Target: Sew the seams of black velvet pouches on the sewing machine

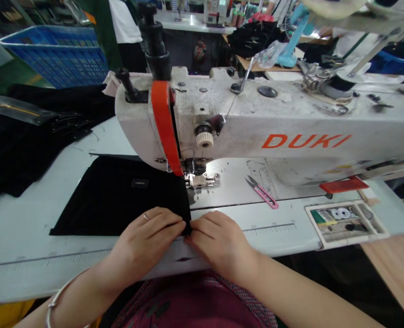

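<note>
A black fabric piece (120,196) with a small label lies flat on the sewing table, its right edge running under the presser foot (198,180) of a white DUKI sewing machine (256,123). My left hand (147,237) rests on the fabric's near right corner, fingers together and pressing down. Touching the same corner from the right, my right hand (218,241) pinches the fabric's edge with its fingertips. Both hands meet just in front of the needle area.
Pink thread snips (263,193) lie right of the needle plate. A small parts tray (347,223) sits at the table's right. A pile of black fabric (24,136) covers the left, with a blue crate (61,54) behind. A person stands at the back.
</note>
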`<state>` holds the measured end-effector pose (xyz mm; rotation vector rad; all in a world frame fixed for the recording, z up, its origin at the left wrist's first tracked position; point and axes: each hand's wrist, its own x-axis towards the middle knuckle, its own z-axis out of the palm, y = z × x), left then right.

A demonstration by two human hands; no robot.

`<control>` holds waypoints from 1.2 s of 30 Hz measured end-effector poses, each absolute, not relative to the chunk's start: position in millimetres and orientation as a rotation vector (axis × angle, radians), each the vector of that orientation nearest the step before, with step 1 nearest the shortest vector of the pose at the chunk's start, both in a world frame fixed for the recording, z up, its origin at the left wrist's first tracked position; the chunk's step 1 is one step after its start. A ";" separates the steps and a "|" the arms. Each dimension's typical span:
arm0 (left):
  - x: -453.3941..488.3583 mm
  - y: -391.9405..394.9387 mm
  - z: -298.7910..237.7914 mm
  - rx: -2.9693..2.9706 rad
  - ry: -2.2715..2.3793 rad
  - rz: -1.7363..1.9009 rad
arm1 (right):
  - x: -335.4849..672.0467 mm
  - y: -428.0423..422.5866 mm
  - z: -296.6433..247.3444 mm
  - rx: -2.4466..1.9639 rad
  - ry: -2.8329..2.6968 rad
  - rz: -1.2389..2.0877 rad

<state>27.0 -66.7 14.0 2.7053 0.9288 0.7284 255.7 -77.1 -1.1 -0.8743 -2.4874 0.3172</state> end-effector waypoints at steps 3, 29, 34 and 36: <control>24.9 -68.9 6.3 2.762 0.890 0.599 | 261.3 -90.5 -4.5 -0.910 -2.419 0.410; 19.3 -59.3 11.6 2.831 0.736 0.696 | 268.8 -73.6 7.1 -0.895 -2.493 0.495; 15.6 -41.0 11.1 2.811 0.762 0.679 | 264.7 -55.1 11.9 -0.826 -2.598 0.400; 14.9 -32.8 10.0 2.828 0.764 0.679 | 262.5 -46.0 12.8 -0.823 -2.630 0.355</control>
